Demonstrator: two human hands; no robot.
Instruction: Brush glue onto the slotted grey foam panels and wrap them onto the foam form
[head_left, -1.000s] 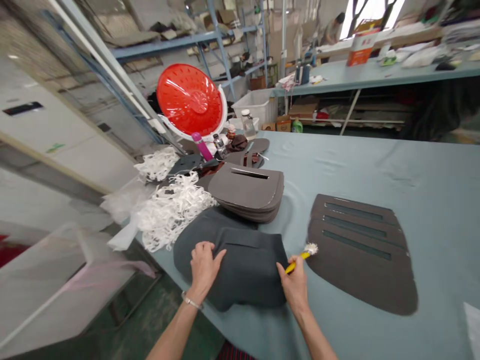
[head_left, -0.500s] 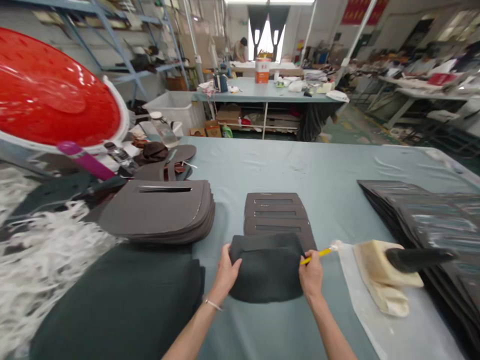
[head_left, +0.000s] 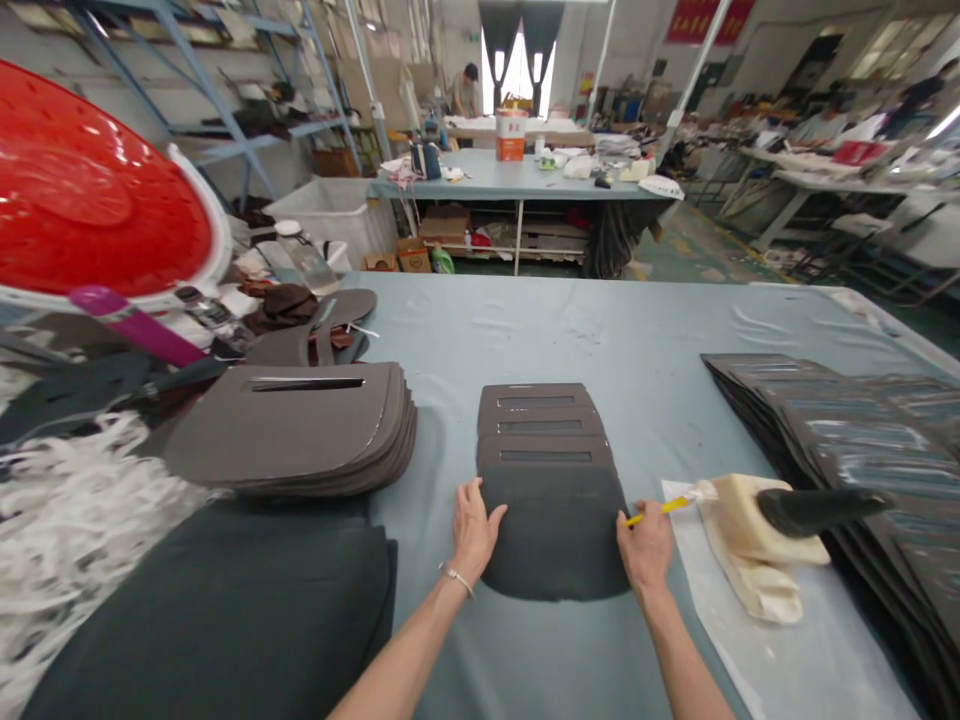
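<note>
A dark sheet piece (head_left: 555, 530) with a rounded near edge lies flat on the blue-grey table, its far edge over a grey-brown slotted panel (head_left: 544, 427). My left hand (head_left: 476, 530) grips the sheet's left edge, thumb on top and fingers along the side. At the right edge, my right hand (head_left: 646, 545) is closed around a thin yellow brush (head_left: 664, 508) with a whitish tip, its fingertips touching the sheet. The brush tip points toward a cream block (head_left: 750, 515) with a black handle-like part.
Stacked slotted grey-brown panels (head_left: 300, 420) stand left, behind a pile of dark sheets (head_left: 225, 610). White stringy scraps (head_left: 75, 540) lie far left, below a red basin (head_left: 97, 190). More slotted panels (head_left: 847, 430) fan out at right beside a white plastic sheet (head_left: 720, 600).
The dark sheet has come down flat and lined up with the slotted panel's sides. Both hands shifted slightly right with it. The right hand still holds the brush.
</note>
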